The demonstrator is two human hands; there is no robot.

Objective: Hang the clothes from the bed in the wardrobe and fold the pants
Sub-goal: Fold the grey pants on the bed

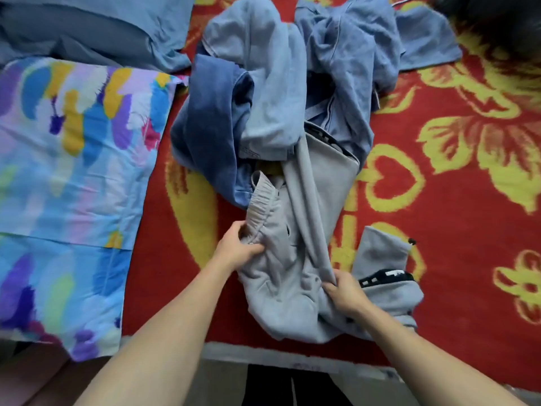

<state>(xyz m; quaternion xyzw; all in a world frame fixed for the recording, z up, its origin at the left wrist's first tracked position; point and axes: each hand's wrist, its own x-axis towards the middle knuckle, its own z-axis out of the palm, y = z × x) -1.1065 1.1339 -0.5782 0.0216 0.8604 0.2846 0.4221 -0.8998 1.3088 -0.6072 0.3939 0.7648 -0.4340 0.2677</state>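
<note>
Grey sweatpants [292,276] lie crumpled near the bed's front edge, elastic waistband at upper left, one leg running up towards the pile. My left hand [237,244] pinches the fabric just under the waistband. My right hand [342,291] grips a fold of the same pants lower right. Behind them sits a heap of clothes: a dark blue denim garment [207,133], a light blue garment [269,74] and another blue piece [351,54]. The wardrobe is not in view.
A red blanket with yellow flowers [453,186] covers the bed. A multicoloured pillow [73,171] lies at the left, a blue-grey pillow [87,24] behind it. The bed's front edge [263,353] runs just below the pants.
</note>
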